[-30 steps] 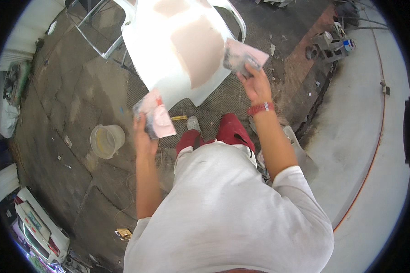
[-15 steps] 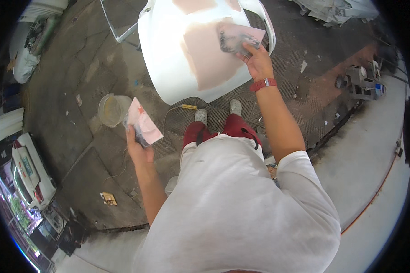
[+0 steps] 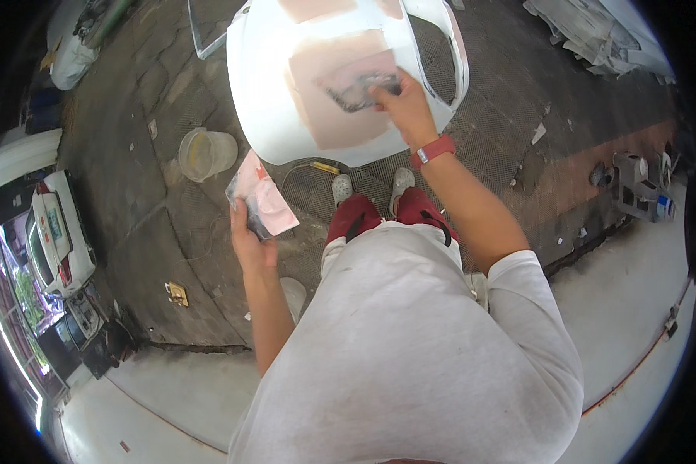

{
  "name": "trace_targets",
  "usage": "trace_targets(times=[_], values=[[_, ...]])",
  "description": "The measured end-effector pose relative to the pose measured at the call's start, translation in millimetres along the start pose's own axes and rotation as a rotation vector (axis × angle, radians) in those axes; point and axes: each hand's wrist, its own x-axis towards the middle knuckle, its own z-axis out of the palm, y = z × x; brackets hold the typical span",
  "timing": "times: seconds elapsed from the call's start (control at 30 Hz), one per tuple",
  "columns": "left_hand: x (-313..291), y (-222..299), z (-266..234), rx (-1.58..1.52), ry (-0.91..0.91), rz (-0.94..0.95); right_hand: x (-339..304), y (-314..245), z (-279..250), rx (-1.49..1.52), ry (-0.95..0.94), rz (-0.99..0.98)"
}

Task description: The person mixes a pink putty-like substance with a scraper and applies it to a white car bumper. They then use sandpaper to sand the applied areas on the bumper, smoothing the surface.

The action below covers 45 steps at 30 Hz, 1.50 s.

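Nearest you is your white shirt [image 3: 410, 348], and ahead of it your L hand [image 3: 253, 246] pinches the lower L edge of a pink board [image 3: 264, 197] w/ pale & dark smears, held tilted above the floor, apart from the panel. Your R hand [image 3: 404, 108], w/ a red watch [image 3: 433, 151] on the wrist, grips a dark-smeared pink card [image 3: 352, 80] btwn thumb & fingers, over the tan patch [image 3: 336, 133] on the white panel [image 3: 259, 100]; can't tell if it's touching, as the card's blurred. Farther off, a bucket [image 3: 223, 152] sits on the floor L of the panel, & a white car [image 3: 60, 224] stands at far L.
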Motion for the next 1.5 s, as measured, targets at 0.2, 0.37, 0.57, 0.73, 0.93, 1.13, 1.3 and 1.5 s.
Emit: trace_targets(times=[0.2,0.37,0.57,0.73,0.93,1.13,1.3,1.5], values=[[-24,-4,13,-0.073,0.082,0.047,17,-25,0,0.157,0.079,-0.068],[-29,-14,9,-0.121,0.117,0.046,-27,17,1,-0.270,-0.276,-0.169],[-29,-11,0,-0.085,0.163,0.046,4,33,-94,0.239,0.164,-0.090],[-25,-8,1,-0.065,0.107,0.033,17,27,-118,0.222,0.174,-0.113],[-30,5,21,-0.042,0.112,0.067,16,33,-96,0.167,0.170,-0.171],[-31,5,18,-0.049,0.104,0.048,23,21,-83,0.256,0.189,-0.152],[-35,7,22,-0.051,0.083,0.014,28,18,-71,0.199,0.110,-0.156],[-36,11,28,-0.044,0.060,0.032,29,21,-68,-0.146,-0.085,-0.148]])
